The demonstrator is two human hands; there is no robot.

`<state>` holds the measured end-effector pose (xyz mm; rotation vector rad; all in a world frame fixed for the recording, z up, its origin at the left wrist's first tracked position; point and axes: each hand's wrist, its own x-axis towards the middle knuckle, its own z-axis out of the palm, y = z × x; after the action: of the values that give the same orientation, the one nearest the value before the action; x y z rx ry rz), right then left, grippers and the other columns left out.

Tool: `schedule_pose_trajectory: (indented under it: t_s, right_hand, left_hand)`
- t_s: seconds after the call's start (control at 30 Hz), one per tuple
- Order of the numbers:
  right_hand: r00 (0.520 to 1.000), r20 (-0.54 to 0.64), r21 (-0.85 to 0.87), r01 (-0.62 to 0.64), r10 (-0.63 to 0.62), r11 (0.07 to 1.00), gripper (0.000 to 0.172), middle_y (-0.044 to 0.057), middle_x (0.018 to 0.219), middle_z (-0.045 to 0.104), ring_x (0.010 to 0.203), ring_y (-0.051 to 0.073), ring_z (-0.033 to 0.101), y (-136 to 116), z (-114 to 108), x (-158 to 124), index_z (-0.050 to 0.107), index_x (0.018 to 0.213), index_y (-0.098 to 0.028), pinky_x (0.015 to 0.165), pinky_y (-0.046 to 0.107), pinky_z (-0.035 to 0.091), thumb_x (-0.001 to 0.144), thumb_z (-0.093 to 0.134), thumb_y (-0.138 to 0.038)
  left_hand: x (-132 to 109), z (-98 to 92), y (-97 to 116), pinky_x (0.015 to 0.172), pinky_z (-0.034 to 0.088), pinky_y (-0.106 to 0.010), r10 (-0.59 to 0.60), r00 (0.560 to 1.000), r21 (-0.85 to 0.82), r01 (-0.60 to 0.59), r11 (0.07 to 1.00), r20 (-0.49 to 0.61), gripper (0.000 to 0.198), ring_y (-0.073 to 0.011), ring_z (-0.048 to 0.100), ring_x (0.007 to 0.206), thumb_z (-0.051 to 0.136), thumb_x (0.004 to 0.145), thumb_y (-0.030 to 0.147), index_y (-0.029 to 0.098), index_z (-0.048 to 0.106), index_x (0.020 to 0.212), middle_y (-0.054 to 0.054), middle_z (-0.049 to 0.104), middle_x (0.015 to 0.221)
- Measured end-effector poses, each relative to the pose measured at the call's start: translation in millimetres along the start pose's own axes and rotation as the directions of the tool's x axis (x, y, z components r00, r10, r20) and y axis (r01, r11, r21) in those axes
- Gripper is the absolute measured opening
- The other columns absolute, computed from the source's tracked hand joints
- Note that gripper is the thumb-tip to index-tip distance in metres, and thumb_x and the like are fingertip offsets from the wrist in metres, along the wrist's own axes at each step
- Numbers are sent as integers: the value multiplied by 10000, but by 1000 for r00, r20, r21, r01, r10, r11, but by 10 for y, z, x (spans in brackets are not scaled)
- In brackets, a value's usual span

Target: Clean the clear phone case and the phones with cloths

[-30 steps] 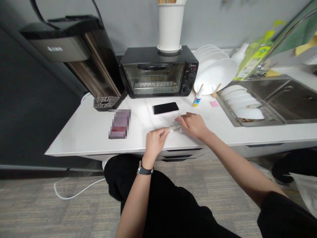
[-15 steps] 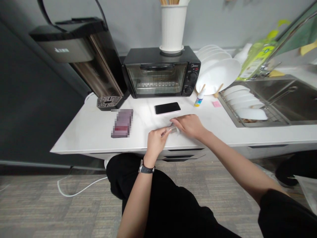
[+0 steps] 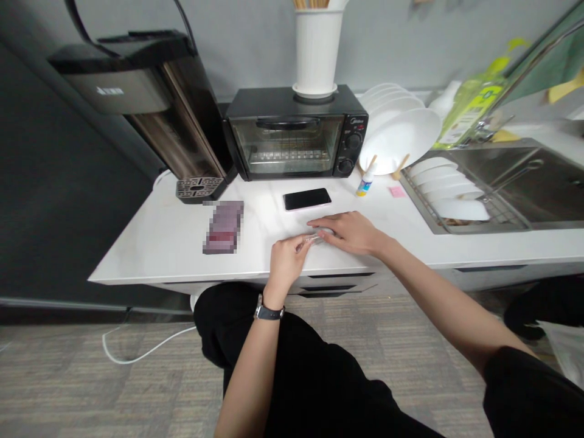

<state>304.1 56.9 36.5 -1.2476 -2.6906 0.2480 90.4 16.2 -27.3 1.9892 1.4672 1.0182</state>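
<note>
Low over the white counter (image 3: 255,246), near its front edge, my left hand (image 3: 287,258) pinches the left end of a clear plastic piece (image 3: 314,237). My right hand (image 3: 351,231) comes from the right, with long fingers reaching over the piece and the thumb against its right end. The piece is see-through and small, so its exact kind cannot be made out; both hands partly cover it. Just behind the hands a phone (image 3: 307,199) lies flat with its dark screen up. A blurred-out purple item (image 3: 223,227) lies to the left.
At the back stand a toaster oven (image 3: 292,143) with a white utensil pot (image 3: 318,52) on top, and a tall drinks machine (image 3: 177,121). A small bottle (image 3: 365,181), pink sticky notes (image 3: 396,192), racked plates (image 3: 399,137) and the sink (image 3: 515,176) are to the right.
My right hand's fingers have stretched farther left over the clear plastic piece and lie flatter. The left hand keeps its pinch in nearly the same place.
</note>
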Motion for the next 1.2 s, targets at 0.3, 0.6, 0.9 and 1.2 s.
schedule_pose_trajectory:
  t_s: [0.3, 0.6, 0.9, 1.2]
  right_hand:
    - [997, 37, 136, 57, -63, 989, 439, 27, 1388, 758, 1206, 274, 729, 17, -33, 26, 700, 1415, -310, 945, 387, 504, 1096, 417, -417]
    - [995, 91, 140, 21, -34, 990, 399, 0, 1365, 770, 1157, 270, 739, -41, -53, 40, 747, 1331, -333, 924, 378, 495, 1082, 439, -378]
    - [997, 67, 72, 42, -46, 997, 471, 35, 1289, 796, 1071, 267, 744, -12, -18, 23, 706, 1375, -291, 847, 361, 452, 1096, 334, -366]
    - [994, -22, -139, 106, -110, 985, 733, 136, 1233, 796, 1001, 282, 747, -639, 157, 268, 435, 1647, -221, 692, 339, 392, 1103, 272, -684]
  left_hand:
    - [-3, 2, -5, 739, 527, -272, -17, 1000, -16, 18, 1000, 4, 169, -205, 780, 815, 689, 1026, 271, 252, 845, 1087, -42, 857, 1032]
    - [-10, 7, -27, 774, 543, -273, 3, 1000, -29, -3, 1000, 5, 171, -205, 789, 860, 691, 1022, 249, 251, 839, 1107, -45, 854, 1080]
    - [-5, 0, 13, 790, 543, -278, 7, 1000, -18, -7, 1000, -3, 180, -222, 798, 920, 680, 1029, 281, 282, 835, 1120, -38, 847, 1130]
    - [18, 9, -79, 598, 383, -288, -9, 1000, 170, 8, 985, 8, 314, -183, 623, 591, 598, 823, -10, 181, 664, 582, -72, 728, 648]
